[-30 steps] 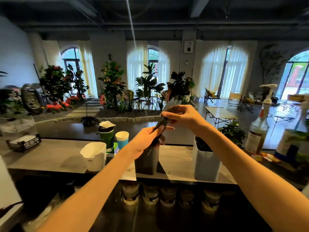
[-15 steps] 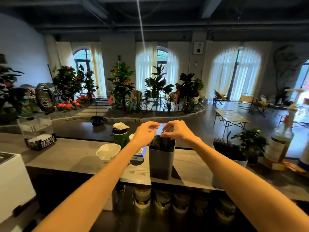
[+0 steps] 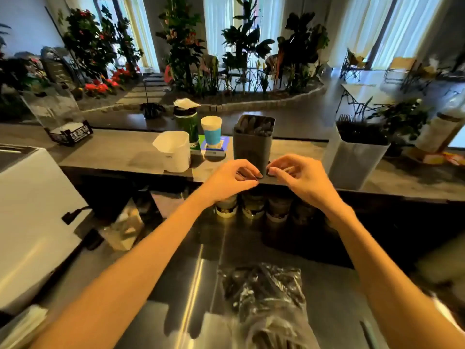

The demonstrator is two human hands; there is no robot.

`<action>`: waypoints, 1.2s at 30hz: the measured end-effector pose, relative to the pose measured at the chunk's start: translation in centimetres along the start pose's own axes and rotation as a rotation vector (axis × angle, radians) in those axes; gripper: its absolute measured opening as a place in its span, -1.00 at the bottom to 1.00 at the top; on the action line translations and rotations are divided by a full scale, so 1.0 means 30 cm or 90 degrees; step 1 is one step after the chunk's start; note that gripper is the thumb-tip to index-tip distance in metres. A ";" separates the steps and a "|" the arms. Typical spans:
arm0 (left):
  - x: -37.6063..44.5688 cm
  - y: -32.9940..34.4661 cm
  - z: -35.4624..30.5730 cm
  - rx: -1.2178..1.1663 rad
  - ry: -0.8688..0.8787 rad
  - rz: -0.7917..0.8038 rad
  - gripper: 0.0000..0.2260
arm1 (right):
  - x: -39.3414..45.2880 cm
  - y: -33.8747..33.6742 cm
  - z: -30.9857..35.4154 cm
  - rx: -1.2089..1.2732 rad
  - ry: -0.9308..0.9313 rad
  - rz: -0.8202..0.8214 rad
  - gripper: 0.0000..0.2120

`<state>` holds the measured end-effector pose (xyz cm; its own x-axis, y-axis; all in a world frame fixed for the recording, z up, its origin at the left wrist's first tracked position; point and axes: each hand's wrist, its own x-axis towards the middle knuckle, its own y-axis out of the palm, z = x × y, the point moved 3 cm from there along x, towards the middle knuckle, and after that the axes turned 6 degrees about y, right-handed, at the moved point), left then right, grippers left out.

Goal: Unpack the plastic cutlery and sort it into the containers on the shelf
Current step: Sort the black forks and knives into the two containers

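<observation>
cutlery bag (image 3: 264, 295) on counter (image 3: 191, 268), below shelf (image 3: 113, 153)

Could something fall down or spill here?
Maybe. The dark container is packed full of black cutlery and stands near the front edge of the shelf; the left hand and right hand hover right by its base, so a bump might tip it. The plastic bag of cutlery lies loose on the shiny steel counter and could slide.

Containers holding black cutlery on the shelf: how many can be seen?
2. The dark grey container stands behind the hands; the white container stands to its right. Others may lie beyond the picture's edge.
</observation>
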<state>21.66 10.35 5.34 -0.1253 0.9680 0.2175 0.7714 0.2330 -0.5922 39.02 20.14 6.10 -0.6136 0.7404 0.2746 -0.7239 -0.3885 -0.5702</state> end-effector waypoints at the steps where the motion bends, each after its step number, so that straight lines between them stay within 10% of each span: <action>1: -0.050 0.055 0.025 -0.015 -0.010 0.039 -0.84 | -0.084 0.033 -0.055 0.030 0.043 0.029 -0.90; 9: -0.525 0.595 0.203 -0.196 -0.156 0.436 -0.80 | -0.796 0.356 -0.522 -0.049 0.370 0.527 -0.78; 12: -0.642 0.740 0.257 -0.096 -0.134 0.540 -0.77 | -0.950 0.435 -0.649 -0.139 0.408 0.536 -0.82; 18: -0.687 0.804 0.447 0.155 -0.230 0.319 -0.72 | -0.981 0.504 -0.757 -0.225 0.460 0.310 -0.69; 27: -0.707 0.789 0.452 0.175 -0.292 0.273 -0.65 | -0.980 0.742 -0.660 -0.298 0.528 0.246 -0.19; 36: -0.702 0.738 0.424 0.150 -0.279 0.215 -0.74 | -0.942 0.741 -0.658 -0.225 0.514 0.437 -0.73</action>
<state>33.43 -3.69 -22.21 -0.1816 0.9286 -0.3235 0.6605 -0.1285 -0.7397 46.49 1.41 -29.62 -0.3718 0.6171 -0.6935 -0.1009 -0.7695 -0.6306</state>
